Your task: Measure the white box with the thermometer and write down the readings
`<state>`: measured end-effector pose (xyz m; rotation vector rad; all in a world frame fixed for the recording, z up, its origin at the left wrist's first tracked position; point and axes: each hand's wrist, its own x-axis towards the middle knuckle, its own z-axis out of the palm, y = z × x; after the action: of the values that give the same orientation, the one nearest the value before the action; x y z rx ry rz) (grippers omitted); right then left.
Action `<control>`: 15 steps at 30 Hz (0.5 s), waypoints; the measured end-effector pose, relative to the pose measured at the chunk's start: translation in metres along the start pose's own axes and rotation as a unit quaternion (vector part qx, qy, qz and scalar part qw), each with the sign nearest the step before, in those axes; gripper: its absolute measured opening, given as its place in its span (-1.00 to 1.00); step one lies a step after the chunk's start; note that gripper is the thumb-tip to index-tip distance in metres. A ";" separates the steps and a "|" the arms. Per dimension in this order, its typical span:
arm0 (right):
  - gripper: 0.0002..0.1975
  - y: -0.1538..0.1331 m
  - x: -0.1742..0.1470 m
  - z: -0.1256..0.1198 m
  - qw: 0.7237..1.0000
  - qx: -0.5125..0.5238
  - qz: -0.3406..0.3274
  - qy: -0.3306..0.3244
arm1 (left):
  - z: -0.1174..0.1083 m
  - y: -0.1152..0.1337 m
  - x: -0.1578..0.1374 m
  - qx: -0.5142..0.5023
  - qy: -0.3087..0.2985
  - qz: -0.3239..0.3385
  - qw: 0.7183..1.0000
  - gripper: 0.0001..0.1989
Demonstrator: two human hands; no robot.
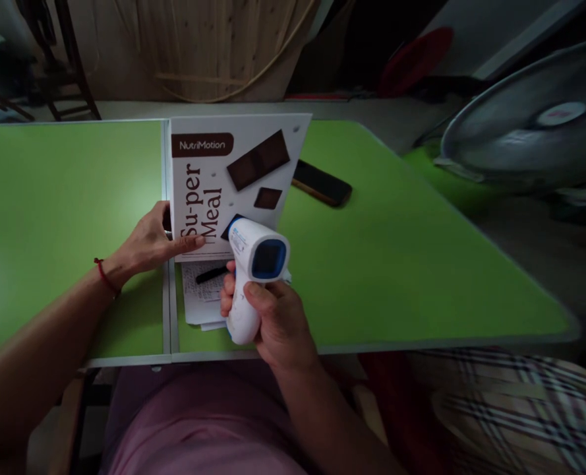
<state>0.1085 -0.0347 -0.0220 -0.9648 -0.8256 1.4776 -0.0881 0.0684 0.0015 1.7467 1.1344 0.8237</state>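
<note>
The thermometer [246, 264] was clasped in the right hand [285, 316]; by a forward swing, the NutriMotion box [240, 194] could be knocked. Over the counter [396, 264], that box was pinched at its lower left by the left hand [149, 241]; were the hold loosened, it might be tipped. The dark screen [269, 258] and the writing on the papers [198, 311] were unreadable; part of the phone [326, 185] was hidden.

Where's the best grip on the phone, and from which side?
Probably pinch the phone across its long edges at the exposed right end, coming in from the right: it lies flat on the green table, and the white box hides its left end.
</note>
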 end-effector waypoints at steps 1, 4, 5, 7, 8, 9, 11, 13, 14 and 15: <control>-0.67 0.000 0.000 0.000 1.000 0.002 0.002 -0.002 | 0.000 0.001 0.000 -0.002 0.000 -0.003 1.000 -0.27; -0.65 0.001 0.000 0.001 1.000 0.009 0.005 -0.003 | 0.000 0.002 0.001 -0.003 0.004 -0.019 1.000 -0.23; -0.65 0.001 0.000 0.002 1.000 0.010 0.006 -0.003 | 0.000 0.002 0.001 -0.004 0.006 -0.024 1.000 -0.23; -0.65 0.002 -0.001 0.001 1.000 0.002 0.009 -0.009 | 0.000 0.003 0.000 -0.009 0.003 -0.026 1.000 -0.22; -0.66 0.002 -0.002 -0.001 1.000 -0.007 0.011 -0.014 | 0.000 0.003 0.000 -0.011 0.000 -0.025 1.000 -0.22; -0.66 0.001 -0.003 -0.004 1.000 -0.021 0.011 -0.019 | 0.000 0.004 -0.001 -0.012 -0.003 -0.023 1.000 -0.23; -0.68 -0.004 -0.006 -0.015 0.997 -0.068 -0.008 -0.026 | 0.000 0.005 -0.002 -0.016 -0.007 -0.019 1.000 -0.25; -0.72 -0.015 -0.006 -0.032 0.988 -0.141 -0.062 -0.022 | 0.000 0.005 -0.002 -0.025 -0.011 -0.018 0.999 -0.26; -0.74 -0.023 -0.003 -0.041 0.977 -0.185 -0.102 -0.010 | 0.000 0.005 -0.002 -0.027 -0.012 -0.014 0.999 -0.27; -0.75 -0.033 0.001 -0.052 0.962 -0.232 -0.146 -0.001 | -0.001 0.004 -0.001 -0.022 -0.009 0.001 1.000 -0.27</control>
<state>0.1694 -0.0309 -0.0144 -1.1249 -1.2934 1.0495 -0.0884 0.0670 0.0052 1.7166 1.0957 0.8256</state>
